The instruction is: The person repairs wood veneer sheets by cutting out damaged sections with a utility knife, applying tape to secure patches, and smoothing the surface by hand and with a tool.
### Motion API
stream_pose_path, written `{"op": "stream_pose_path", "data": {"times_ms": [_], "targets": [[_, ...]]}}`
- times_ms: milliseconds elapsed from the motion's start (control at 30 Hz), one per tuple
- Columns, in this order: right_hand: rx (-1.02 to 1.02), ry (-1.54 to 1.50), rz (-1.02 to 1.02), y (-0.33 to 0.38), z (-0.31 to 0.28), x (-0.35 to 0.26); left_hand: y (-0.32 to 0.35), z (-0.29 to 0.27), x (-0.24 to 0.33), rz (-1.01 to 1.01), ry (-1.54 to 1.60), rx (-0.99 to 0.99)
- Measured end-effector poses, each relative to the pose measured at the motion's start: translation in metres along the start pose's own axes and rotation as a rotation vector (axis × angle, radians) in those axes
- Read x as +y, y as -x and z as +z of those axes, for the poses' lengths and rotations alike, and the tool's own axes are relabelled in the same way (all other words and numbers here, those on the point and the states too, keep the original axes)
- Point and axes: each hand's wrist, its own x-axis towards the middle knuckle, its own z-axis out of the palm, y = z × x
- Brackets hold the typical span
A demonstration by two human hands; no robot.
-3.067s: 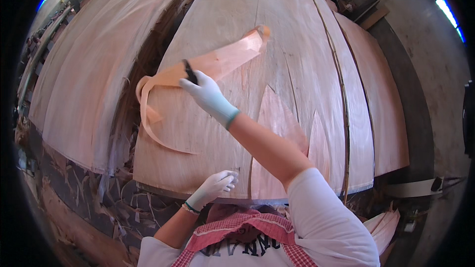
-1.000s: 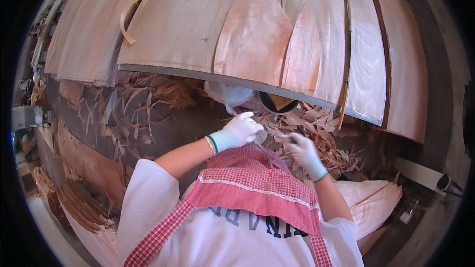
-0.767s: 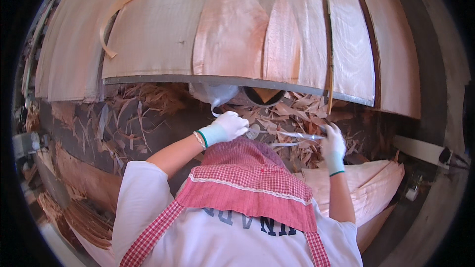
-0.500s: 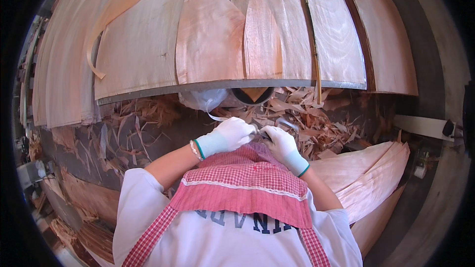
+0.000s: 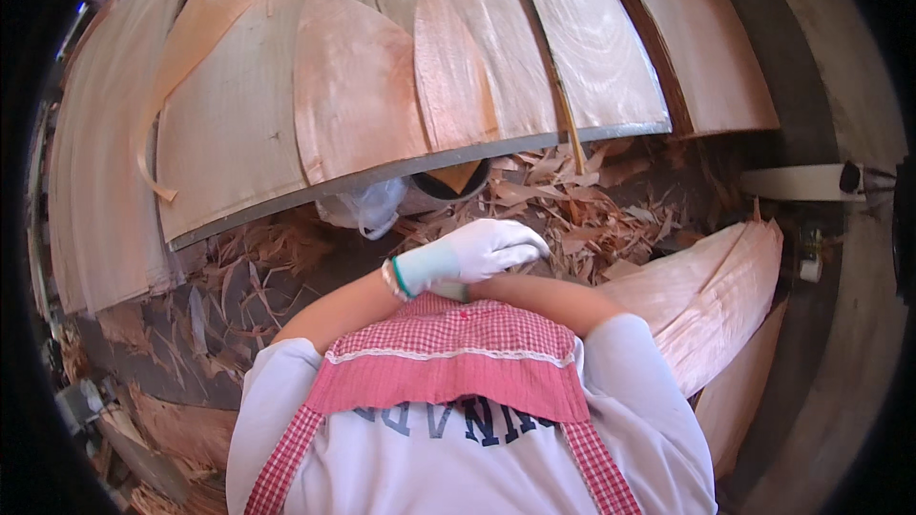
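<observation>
My left hand, in a white glove with a green-edged cuff, reaches across in front of my waist. Its fingers stretch to the right, slightly bent, and nothing shows in them. Beneath that wrist, my right forearm crosses to the left. Only a sliver of the right glove's cuff peeks out there; the hand and its fingers are hidden. Below both arms hangs my red checked apron. Past the left hand, wood veneer scraps lie heaped.
Ahead is a workbench with a grey edge, covered by wide veneer sheets and two pointed pieces. Under it are a clear plastic bag and a dark round container. More veneer sheets lean at my right.
My hands, together before at a small item with a pale strip beside the left, have crossed. The right moved left under the left wrist; the left moved right. My view has turned slightly.
</observation>
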Motion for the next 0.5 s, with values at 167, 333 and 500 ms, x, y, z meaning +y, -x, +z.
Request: {"op": "stream_pose_path", "data": {"times_ms": [167, 333, 500], "targets": [[-0.155, -0.103, 0.025, -0.004, 0.029, -0.019, -0.016, 0.006, 0.010, 0.011, 0.254, -0.187], [-0.163, -0.124, 0.026, -0.008, 0.021, -0.024, 0.012, -0.014, 0.003, -0.127, 0.303, -0.248], [-0.166, -0.144, 0.011, -0.009, 0.024, -0.027, -0.001, 0.005, 0.009, 0.025, 0.364, -0.158]]}}
